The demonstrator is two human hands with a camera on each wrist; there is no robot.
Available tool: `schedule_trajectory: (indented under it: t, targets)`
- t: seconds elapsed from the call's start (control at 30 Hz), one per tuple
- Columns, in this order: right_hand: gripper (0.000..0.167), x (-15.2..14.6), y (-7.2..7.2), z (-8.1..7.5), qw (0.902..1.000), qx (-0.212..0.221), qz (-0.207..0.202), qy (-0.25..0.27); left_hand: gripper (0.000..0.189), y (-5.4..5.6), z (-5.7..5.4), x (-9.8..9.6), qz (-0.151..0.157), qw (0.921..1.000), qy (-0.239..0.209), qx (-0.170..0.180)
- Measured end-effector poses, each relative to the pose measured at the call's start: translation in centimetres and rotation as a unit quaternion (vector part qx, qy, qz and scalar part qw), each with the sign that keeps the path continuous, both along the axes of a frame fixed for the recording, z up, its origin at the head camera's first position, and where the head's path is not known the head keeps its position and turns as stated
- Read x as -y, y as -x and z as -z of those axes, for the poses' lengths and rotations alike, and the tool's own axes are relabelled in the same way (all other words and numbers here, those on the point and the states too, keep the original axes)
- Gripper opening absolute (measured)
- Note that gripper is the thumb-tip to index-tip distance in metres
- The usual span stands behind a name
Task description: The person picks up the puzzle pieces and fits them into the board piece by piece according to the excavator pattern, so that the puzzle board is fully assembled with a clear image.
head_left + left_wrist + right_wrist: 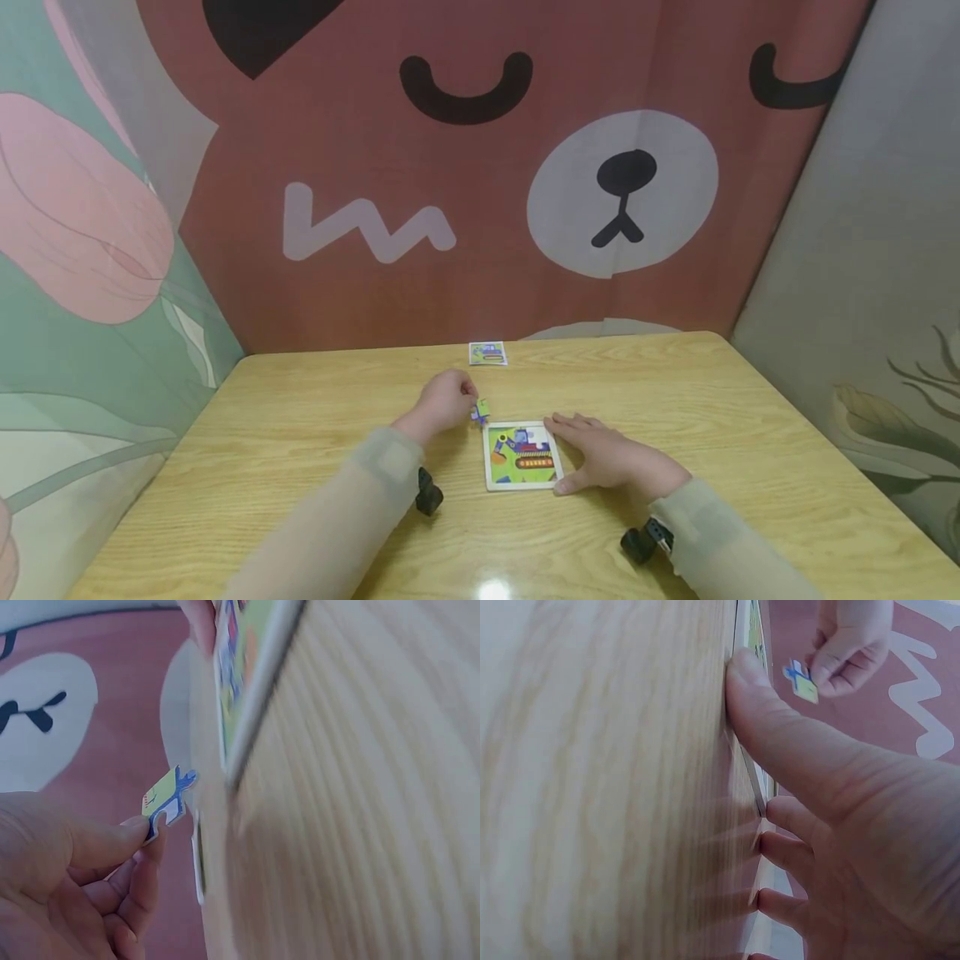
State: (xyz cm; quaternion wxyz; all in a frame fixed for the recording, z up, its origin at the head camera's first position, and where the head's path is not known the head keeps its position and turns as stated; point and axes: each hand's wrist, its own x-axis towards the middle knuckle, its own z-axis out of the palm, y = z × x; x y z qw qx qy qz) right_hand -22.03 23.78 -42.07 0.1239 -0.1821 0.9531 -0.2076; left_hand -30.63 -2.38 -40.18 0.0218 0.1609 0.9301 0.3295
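Between thumb and forefinger, my left hand pinches a jigsaw puzzle piece, yellow-green with blue and white parts. In the head view the piece is just beyond the top left corner of a white-framed puzzle board. An excavator picture fills most of the board, with a pale gap at its upper right. My right hand rests at the board's right side with fingers spread, thumb at the lower right corner and fingertips by the upper right one. The right wrist view shows that thumb against the frame's edge.
A small picture card with a similar excavator lies near the far edge of the wooden table. Behind the table hangs a curtain with a large bear face. Each wrist carries a small black camera.
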Motion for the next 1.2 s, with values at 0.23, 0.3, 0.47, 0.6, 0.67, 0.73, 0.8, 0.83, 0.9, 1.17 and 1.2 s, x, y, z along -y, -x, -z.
schedule_trajectory:
  t: [0.23,0.3,0.47,0.6,0.67,0.73,0.8,0.83,0.9,1.17,1.2]
  targets:
    - [0.1,0.1,-0.2,-0.2,1.0,0.003,-0.002,0.001,0.011,-0.7,-0.3,-2.8,0.03,0.9983,-0.043,0.025]
    - [0.099,0.1,-0.1,-0.2,1.0,0.002,-0.001,0.0,0.011,-0.9,-0.2,-3.5,0.04,0.9974,-0.049,0.034]
    - [0.099,0.0,0.0,-0.1,1.0,0.001,0.002,0.001,0.011,-1.6,0.2,-5.2,0.056,0.9962,-0.049,0.046]
    - [0.099,-0.1,0.0,0.0,1.0,-0.002,-0.002,0.002,0.011,-2.0,0.6,-6.3,0.062,0.9951,-0.043,0.065]
    - [0.099,-0.1,0.0,0.0,1.0,-0.003,-0.006,0.004,0.012,-2.2,0.7,-6.6,0.063,0.9948,-0.038,0.07]
    - [0.099,-0.1,0.0,-0.1,1.0,-0.002,-0.008,0.004,0.013,-2.4,0.8,-6.9,0.065,0.9949,-0.033,0.07]
    - [0.099,-0.1,-0.1,-0.1,0.9999,0.001,-0.009,0.005,0.014,-2.4,0.9,-7.1,0.068,0.9954,-0.024,0.063]
    - [0.099,-0.1,-0.1,-0.2,0.9999,0.002,-0.01,0.006,0.014,-2.4,0.9,-7.2,0.069,0.9957,-0.019,0.06]
    - [0.099,-0.1,-0.1,-0.2,0.9999,0.004,-0.008,0.007,0.014,-2.4,1.0,-7.2,0.072,0.9959,-0.008,0.055]
    - [0.1,0.0,0.0,-0.1,1.0,0.004,-0.005,0.005,0.009,-2.3,1.2,-7.4,0.069,0.9959,0.025,0.053]
    - [0.1,0.0,0.0,-0.2,1.0,0.004,-0.006,0.005,0.008,-2.4,1.2,-7.5,0.068,0.9958,0.029,0.053]
